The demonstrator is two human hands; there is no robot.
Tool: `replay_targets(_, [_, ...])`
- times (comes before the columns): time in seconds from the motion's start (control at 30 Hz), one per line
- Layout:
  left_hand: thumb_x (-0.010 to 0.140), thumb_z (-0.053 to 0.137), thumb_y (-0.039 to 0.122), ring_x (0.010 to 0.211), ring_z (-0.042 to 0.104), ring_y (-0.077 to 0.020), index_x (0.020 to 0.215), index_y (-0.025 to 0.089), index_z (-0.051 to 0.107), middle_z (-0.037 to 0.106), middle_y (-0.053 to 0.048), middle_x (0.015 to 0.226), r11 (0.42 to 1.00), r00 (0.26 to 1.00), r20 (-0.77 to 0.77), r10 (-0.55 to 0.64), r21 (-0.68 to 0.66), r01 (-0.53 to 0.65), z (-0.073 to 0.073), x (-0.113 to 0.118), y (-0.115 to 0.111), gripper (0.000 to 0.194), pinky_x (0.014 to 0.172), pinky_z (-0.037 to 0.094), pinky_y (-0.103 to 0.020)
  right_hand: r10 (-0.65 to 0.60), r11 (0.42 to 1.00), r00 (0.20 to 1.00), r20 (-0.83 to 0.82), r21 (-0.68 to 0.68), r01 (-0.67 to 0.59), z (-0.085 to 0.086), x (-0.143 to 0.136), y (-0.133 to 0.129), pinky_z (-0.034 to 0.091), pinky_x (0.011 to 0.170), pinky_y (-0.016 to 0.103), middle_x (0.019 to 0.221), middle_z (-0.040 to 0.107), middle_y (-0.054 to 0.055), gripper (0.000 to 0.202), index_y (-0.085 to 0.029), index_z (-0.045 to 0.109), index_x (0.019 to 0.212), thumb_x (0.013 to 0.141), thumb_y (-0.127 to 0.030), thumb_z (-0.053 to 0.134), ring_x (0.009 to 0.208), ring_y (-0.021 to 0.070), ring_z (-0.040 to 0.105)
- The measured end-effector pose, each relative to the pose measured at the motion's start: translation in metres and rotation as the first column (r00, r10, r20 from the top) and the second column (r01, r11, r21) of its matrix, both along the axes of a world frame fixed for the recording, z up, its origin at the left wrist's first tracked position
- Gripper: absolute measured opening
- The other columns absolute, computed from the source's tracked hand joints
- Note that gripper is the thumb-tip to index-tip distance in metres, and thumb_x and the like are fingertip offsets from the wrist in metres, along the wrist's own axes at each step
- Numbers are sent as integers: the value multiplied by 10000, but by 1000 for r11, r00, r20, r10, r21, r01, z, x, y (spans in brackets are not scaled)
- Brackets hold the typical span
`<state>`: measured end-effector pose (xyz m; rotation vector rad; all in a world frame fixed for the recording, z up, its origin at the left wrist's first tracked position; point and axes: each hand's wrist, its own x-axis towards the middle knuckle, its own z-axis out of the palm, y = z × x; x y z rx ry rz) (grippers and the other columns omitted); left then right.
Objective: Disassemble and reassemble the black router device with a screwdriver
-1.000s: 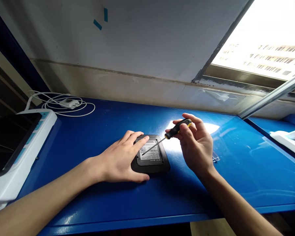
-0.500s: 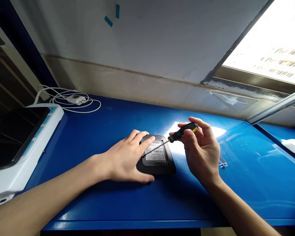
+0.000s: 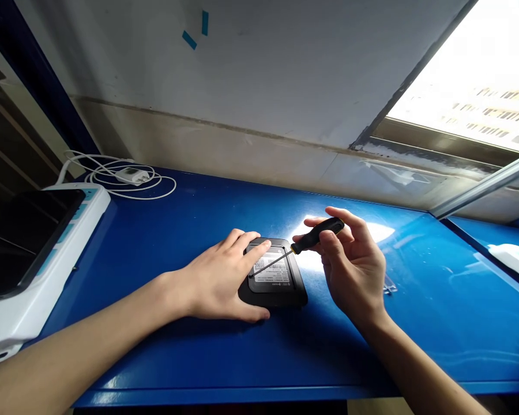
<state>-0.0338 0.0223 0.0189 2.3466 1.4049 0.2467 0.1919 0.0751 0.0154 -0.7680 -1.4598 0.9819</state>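
Observation:
A black device (image 3: 281, 296) with a white printed label lies on the blue table (image 3: 190, 351). My left hand (image 3: 220, 279) grips its left side, fingers over the top edge and thumb along the near edge. In my right hand (image 3: 357, 262) is a screwdriver (image 3: 318, 234) with a black and yellow handle, held between thumb and fingers. Its shaft slants down to the left across the label, and the tip is at the left side of the device's recessed panel, near my left hand.
At the left stands a white case (image 3: 47, 300) with a dark screen. Behind it lies a coiled white cable with an adapter (image 3: 132, 175). Small clear pieces (image 3: 389, 285) lie beside my right hand. A wall rises behind the table.
The screwdriver handle has turned slightly in my right hand, with less yellow showing. My left hand keeps its hold on the device. The whole view has shifted a little.

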Motion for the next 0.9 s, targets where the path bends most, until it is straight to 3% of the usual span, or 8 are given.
replay_targets(0.33, [760, 765, 677, 1552, 244, -369, 1640, 155, 288, 300, -193, 1684, 1000, 1000, -21, 8, 4, -8, -1, 0, 1, 1129, 1195, 411, -524, 50, 998, 999, 12, -37, -50, 0, 3, 2, 682, 844, 392, 1289, 742, 43, 377, -353, 650, 1371, 997, -385, 629, 942, 197, 784])
replay_targets(0.47, [769, 756, 673, 1553, 253, -367, 1644, 154, 280, 301, -194, 1682, 1000, 1000, -31, 3, -12, -3, 1, 0, 1, 1124, 1202, 406, -519, -32, 999, 997, 71, -41, 35, 1, 2, 3, 683, 717, 318, 1076, 771, 22, 369, -342, 679, 1329, 964, -395, 686, 848, 170, 770])
replay_targets(0.57, [769, 756, 676, 1555, 249, -369, 1649, 153, 267, 292, -193, 1687, 1000, 999, -35, 0, -18, -1, 0, 0, 2, 1134, 1202, 409, -517, -75, 996, 991, 115, -34, 79, 2, 3, 3, 658, 633, 283, 850, 695, -23, 322, -330, 707, 1265, 956, -420, 693, 683, 132, 721])
replay_targets(0.63, [768, 755, 683, 1555, 246, -373, 1650, 156, 266, 291, -195, 1687, 1000, 999, -36, 0, -9, 0, 0, 0, 2, 1138, 1202, 406, -525, -42, 998, 994, 98, -45, 46, 2, 4, 2, 660, 641, 300, 910, 697, -10, 318, -334, 701, 1273, 975, -435, 649, 734, 148, 725])
replay_targets(0.77, [760, 758, 697, 1545, 263, -378, 1648, 158, 275, 303, -199, 1681, 1000, 1000, -26, -4, 8, 4, -1, -1, 1, 1145, 1194, 413, -530, 14, 998, 998, 64, -69, -9, 1, 4, 0, 675, 700, 327, 1240, 716, 40, 383, -353, 648, 1363, 985, -407, 620, 960, 201, 749])
replay_targets(0.83, [760, 759, 695, 1546, 259, -380, 1648, 153, 276, 296, -198, 1685, 1000, 1000, -27, -4, 5, 4, -1, -1, 1, 1147, 1193, 415, -529, -15, 998, 996, 93, -63, 21, 1, 3, 0, 672, 696, 312, 1211, 730, 39, 404, -353, 638, 1370, 970, -411, 657, 931, 190, 756])
replay_targets(0.9, [763, 756, 694, 1548, 253, -381, 1647, 149, 277, 290, -196, 1689, 1000, 999, -32, -5, 0, 5, -1, 0, 1, 1144, 1195, 412, -528, -63, 996, 988, 140, -45, 70, 2, 3, 0, 655, 653, 283, 1052, 746, 19, 405, -339, 654, 1338, 947, -431, 700, 796, 158, 752])
